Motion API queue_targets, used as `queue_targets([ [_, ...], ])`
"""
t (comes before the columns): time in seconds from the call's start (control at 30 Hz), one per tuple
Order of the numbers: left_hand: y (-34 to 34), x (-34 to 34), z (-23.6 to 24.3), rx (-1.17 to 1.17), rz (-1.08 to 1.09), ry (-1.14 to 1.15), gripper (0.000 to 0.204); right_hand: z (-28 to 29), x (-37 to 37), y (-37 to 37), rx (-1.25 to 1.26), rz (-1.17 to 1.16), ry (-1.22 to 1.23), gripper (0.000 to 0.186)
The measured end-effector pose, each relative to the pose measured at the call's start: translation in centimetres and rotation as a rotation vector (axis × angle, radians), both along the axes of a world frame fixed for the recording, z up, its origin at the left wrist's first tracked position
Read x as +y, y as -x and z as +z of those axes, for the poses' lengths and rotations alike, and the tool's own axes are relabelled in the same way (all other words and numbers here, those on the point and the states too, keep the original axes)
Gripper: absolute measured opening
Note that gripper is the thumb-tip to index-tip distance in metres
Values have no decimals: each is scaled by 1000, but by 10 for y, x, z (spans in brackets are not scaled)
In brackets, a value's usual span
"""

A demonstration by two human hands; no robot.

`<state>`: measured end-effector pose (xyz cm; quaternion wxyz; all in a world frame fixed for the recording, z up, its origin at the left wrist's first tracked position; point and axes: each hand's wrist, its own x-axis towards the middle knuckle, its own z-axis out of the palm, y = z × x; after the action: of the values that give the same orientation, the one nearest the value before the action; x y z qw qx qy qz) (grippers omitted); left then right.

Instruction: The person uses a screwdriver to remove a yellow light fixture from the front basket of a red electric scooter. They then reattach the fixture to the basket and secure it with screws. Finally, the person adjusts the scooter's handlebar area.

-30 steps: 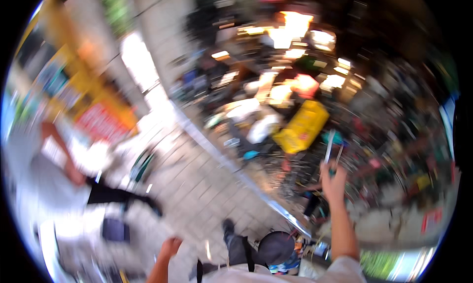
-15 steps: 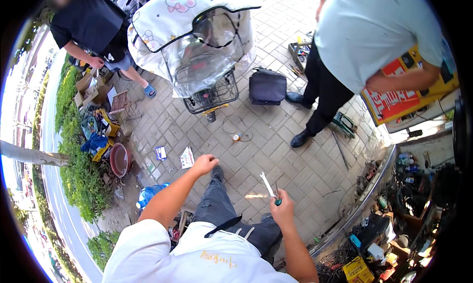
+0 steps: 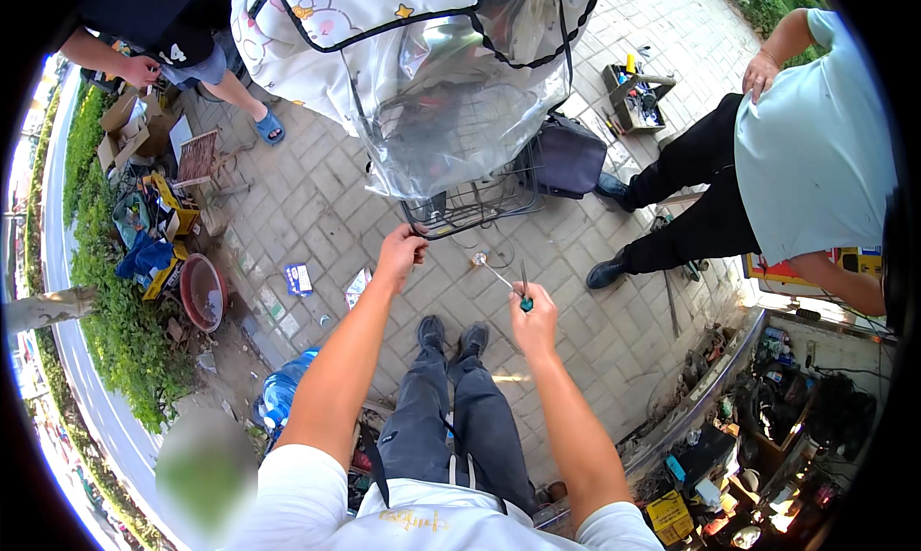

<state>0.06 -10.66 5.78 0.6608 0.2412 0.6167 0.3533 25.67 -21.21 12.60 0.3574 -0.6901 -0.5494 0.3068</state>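
My left hand (image 3: 399,259) reaches forward with curled fingers to the near left corner of a black wire basket (image 3: 480,215); whether it grips the rim I cannot tell. The basket is on the front of a vehicle under a white patterned cover (image 3: 345,19) with a clear plastic front (image 3: 432,129). My right hand (image 3: 535,319) is closed around a silver wrench (image 3: 495,274) and a screwdriver with a green handle (image 3: 527,304), both pointing forward. The wrench's far end overlaps a small round object (image 3: 479,259) on the paving.
A person in a light shirt (image 3: 815,148) stands at the right, beside a dark bag (image 3: 568,158) and an open toolbox (image 3: 635,100). Another person in dark clothes (image 3: 153,14) is at the far left. A reddish basin (image 3: 202,292) and blue bottle (image 3: 283,390) lie left; cluttered parts (image 3: 739,455) fill the lower right.
I have moved closer to the covered vehicle. My left hand has come up to the basket, and my right hand has moved forward with its tools. The person at the right has shifted stance.
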Motion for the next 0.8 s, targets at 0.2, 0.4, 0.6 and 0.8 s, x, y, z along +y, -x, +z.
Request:
queue_targets([
  [0.2, -21, 49, 31, 258, -387, -568, 33, -6, 83, 10, -213, 389, -180, 16],
  [0.4, -17, 90, -55, 549, -1087, -862, 26, -68, 99, 10, -458, 608, -384, 29],
  [0.6, -17, 87, -47, 542, -1129, -979, 29, -45, 99, 10, -490, 630, -578, 26],
  [0.8, -12, 94, -60, 245, -1203, -958, 38, -71, 118, 12, -715, 744, -593, 17],
])
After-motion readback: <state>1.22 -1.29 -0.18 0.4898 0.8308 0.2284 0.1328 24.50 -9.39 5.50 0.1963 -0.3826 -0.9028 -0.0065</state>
